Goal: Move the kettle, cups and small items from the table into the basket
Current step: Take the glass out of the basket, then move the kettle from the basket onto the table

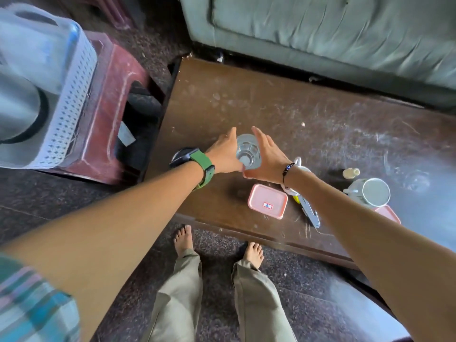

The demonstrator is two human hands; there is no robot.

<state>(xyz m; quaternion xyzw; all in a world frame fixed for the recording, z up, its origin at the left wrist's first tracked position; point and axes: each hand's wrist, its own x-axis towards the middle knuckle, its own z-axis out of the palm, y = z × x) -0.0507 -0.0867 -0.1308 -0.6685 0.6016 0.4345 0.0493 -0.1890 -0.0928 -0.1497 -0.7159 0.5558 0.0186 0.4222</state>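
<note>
Plainly, the risk is the glass [248, 151] slipping; we press it only between our flat palms, so it could squirt out and break on the table [308, 119] or tip on the way to the basket [71, 112], far left on a stool [113, 99]; left hand [225, 154] and right hand [267, 156] are open, fingers straight, flanking the glass; mug [372, 192] and lid [267, 201] wait.
</note>
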